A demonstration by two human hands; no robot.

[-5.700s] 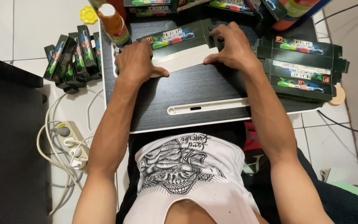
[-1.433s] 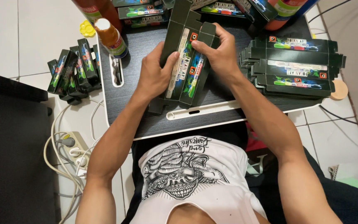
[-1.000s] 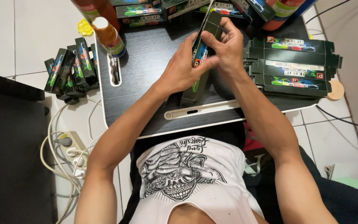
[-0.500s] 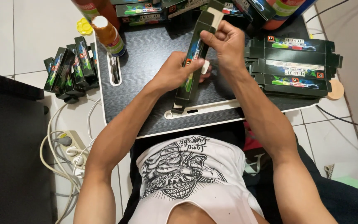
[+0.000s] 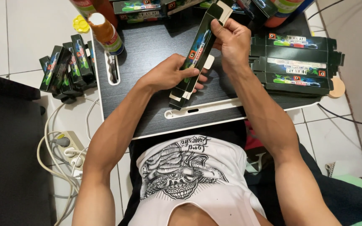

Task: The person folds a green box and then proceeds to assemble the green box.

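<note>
Where the head camera looks down, one dark lap desk (image 5: 147, 54) serves as the landmark, and two bare hands work above its middle. One long, narrow carton (image 5: 195, 54), black with a green and blue stripe, is held tilted over the desk, its lower end near the pale slot on the desk's near edge and its upper end toward the far edge. The left hand (image 5: 168, 75) wraps the lower half of the carton, fingers curled around its underside and thumb across the printed face, a firm grasp. The right hand (image 5: 231, 42) pinches the upper end, fingertips (image 5: 216, 27) closed on the open pale flaps there, so the carton runs between the two hands and touches both.

On the desk's right part lies one stack of flat cartons (image 5: 296, 62), unfolded, with three printed bands showing; the number of sheets in it cannot be told. Off the desk's left edge, on the tiled floor, stands a cluster of about five folded cartons (image 5: 65, 67). At the desk's far left corner stands one bottle (image 5: 105, 33) with a pale cap, and beyond it lies one yellow lid (image 5: 81, 24). Further cartons line the far edge, cut by the frame and uncountable. Below the left edge, one power strip (image 5: 68, 144) lies among pale cables.
</note>
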